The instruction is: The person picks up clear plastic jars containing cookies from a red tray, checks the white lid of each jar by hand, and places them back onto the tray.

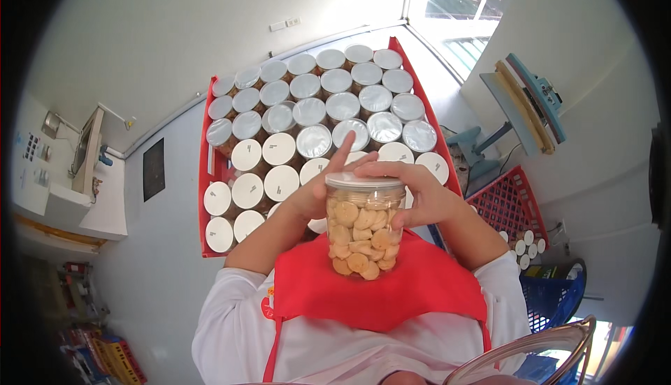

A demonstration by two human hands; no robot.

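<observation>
In front of my red apron point(377, 306) I hold a clear plastic jar point(364, 233) of small round, pale brown biscuits, upright and capped with a white lid point(361, 179). My right hand point(419, 188) wraps the jar's right side, its fingers across the lid and its thumb against the wall below. At the left edge of the lid is my left hand point(325, 180), index finger raised and part of the palm hidden behind the jar. Beyond both hands, a red plastic crate point(206, 175) holds rows of jars, the near ones with white lids point(282, 182), the far ones with silvery tops point(342, 106).
A blue sealing machine on a stand point(534, 102) is at the right, near the window. Below it are a red crate point(508, 196) with white-lidded jars and a blue basket point(550, 296). To the left, a dark mat point(154, 169) lies on the floor, near a sink point(86, 138).
</observation>
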